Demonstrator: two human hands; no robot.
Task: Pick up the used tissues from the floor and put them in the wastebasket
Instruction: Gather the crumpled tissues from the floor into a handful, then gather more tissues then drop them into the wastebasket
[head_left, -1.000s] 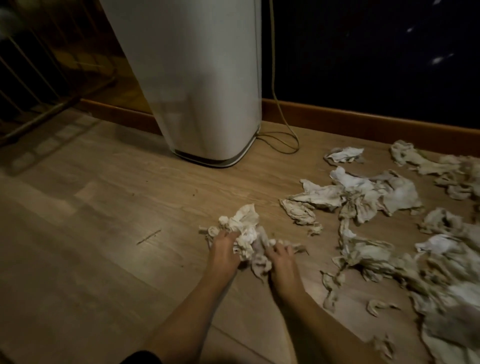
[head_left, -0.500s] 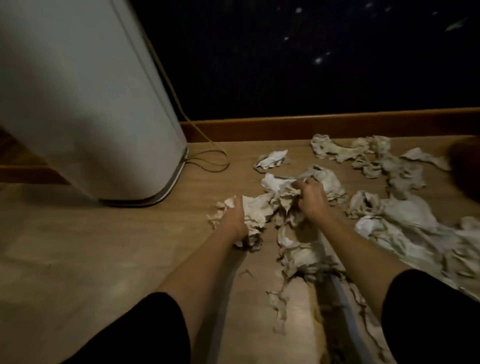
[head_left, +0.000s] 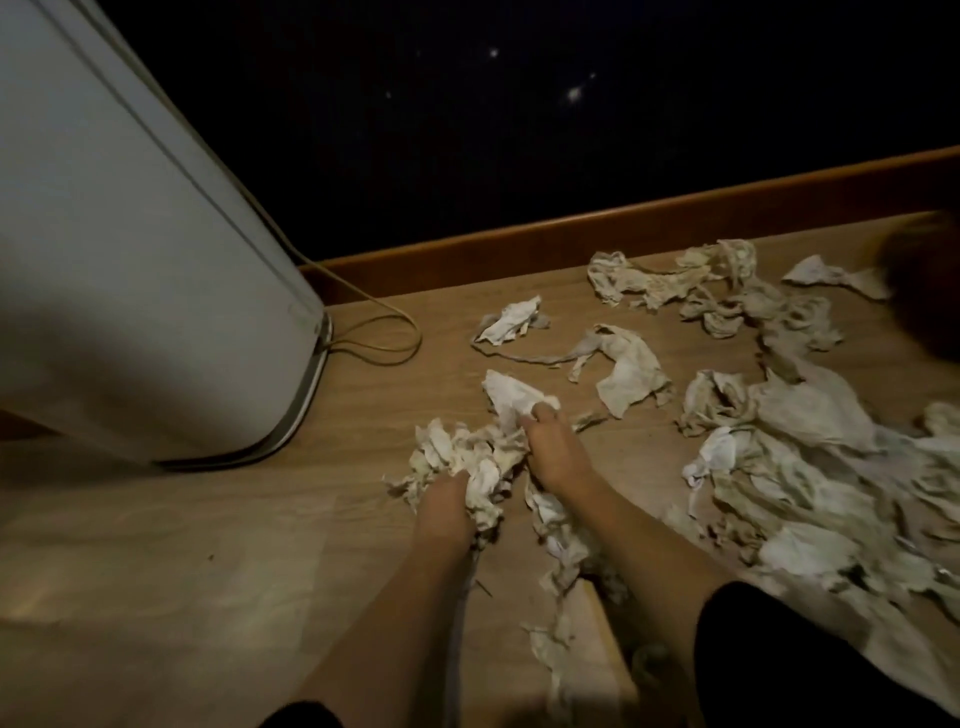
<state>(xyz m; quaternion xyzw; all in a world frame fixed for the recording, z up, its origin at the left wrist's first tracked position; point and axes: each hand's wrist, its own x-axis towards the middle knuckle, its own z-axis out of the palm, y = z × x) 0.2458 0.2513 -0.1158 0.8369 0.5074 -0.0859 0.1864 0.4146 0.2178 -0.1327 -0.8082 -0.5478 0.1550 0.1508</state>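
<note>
Crumpled, dirty white tissues lie scattered over the wooden floor. My left hand (head_left: 444, 512) is closed on a bunched wad of tissues (head_left: 457, 457) in the middle of the view. Right beside it, my right hand (head_left: 553, 447) grips more tissue, with a white piece (head_left: 511, 395) sticking up past its fingers. A strip of tissue (head_left: 558, 525) trails down between my forearms. Many loose tissues (head_left: 789, 467) cover the floor to the right. The tall white wastebasket (head_left: 130, 260) stands at the left.
A thin yellowish cord (head_left: 382, 332) loops on the floor at the wastebasket's base. A wooden skirting board (head_left: 623, 234) runs along the dark wall behind. A dark blurred shape (head_left: 924, 280) sits at the right edge. Bare floor (head_left: 156, 571) lies front left.
My right hand has pulled back from the far tissue heap toward my left hand, dragging tissue with it. Both hands now bunch the wad together. The view has shifted slightly.
</note>
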